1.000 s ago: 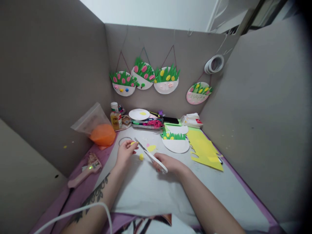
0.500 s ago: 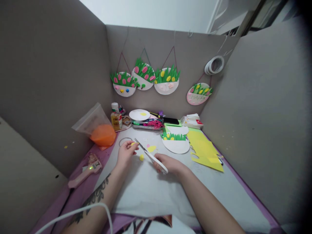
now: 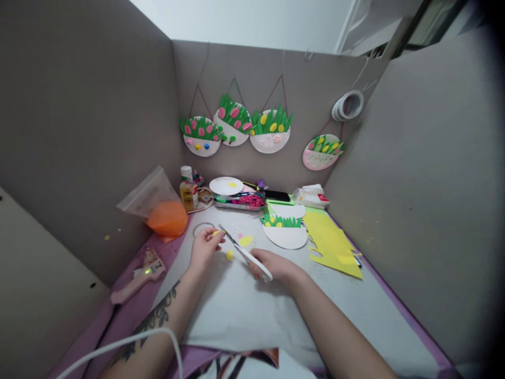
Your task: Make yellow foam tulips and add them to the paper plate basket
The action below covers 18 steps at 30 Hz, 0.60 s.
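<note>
Between the fingertips of my left hand (image 3: 205, 246) is a small piece of yellow paper (image 3: 215, 232), mostly covered by the fingers. My right hand (image 3: 270, 265) is closed round the white handles of a pair of scissors (image 3: 249, 256). Their blades point up and left, with the tips right beside the yellow piece. Below the blades a small yellow cutout (image 3: 229, 255) lies on the white table cover, and a larger yellow scrap (image 3: 246, 241) lies just right of them. Further right rests a white paper plate piece with green paper grass and yellow flowers (image 3: 284, 237).
Yellow sheets (image 3: 333, 245) lie at the right. A pink glue gun (image 3: 138, 281) and a bag of orange material (image 3: 168, 218) are at the left. A tray of supplies (image 3: 239, 205), a bottle (image 3: 188, 192) and a phone (image 3: 277, 196) stand behind. Decorated plates (image 3: 270, 139) hang on the back panel.
</note>
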Motion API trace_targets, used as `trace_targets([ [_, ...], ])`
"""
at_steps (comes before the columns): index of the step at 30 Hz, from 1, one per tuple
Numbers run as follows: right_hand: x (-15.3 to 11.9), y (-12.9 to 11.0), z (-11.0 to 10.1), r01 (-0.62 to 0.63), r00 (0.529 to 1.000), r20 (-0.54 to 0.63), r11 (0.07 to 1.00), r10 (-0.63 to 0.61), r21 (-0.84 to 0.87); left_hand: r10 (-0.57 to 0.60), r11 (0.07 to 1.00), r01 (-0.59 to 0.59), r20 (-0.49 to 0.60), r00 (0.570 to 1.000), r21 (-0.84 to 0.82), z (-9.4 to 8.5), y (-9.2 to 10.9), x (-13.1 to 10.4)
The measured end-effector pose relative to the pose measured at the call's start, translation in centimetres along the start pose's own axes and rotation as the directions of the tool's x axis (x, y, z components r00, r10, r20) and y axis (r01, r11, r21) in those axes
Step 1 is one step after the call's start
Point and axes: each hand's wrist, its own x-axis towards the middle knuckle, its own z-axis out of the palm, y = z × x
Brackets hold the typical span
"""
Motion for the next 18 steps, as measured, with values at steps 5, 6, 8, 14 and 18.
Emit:
trace_targets([
  [5, -0.01, -0.08, 0.00, -0.012, 1.000, 0.014, 0.999, 0.012, 0.033, -0.008, 1.000, 0.008, 0.002, 1.000, 0.004, -0.06, -0.13, 0.09],
  [6, 0.03, 0.02, -0.01, -0.014, 1.000, 0.016, 0.999, 0.014, 0.034, -0.009, 1.000, 0.009, 0.003, 1.000, 0.003, -0.08, -0.15, 0.10],
  [8, 0.13, 0.28, -0.05, -0.014, 1.000, 0.014, 0.999, 0.014, 0.038, -0.005, 1.000, 0.006, 0.007, 1.000, -0.002, -0.11, -0.17, 0.10],
  [14, 0.08, 0.53, -0.23, -0.017, 1.000, -0.002, 1.000, 0.017, 0.004, 0.002, 1.000, -0.002, 0.018, 1.000, -0.006, -0.08, -0.04, -0.01],
  [18, -0.15, 0.21, -0.38, -0.029, 0.999, 0.019, 0.999, 0.029, -0.015, -0.004, 1.000, 0.004, 0.024, 1.000, 0.003, -0.12, -0.04, 0.05],
])
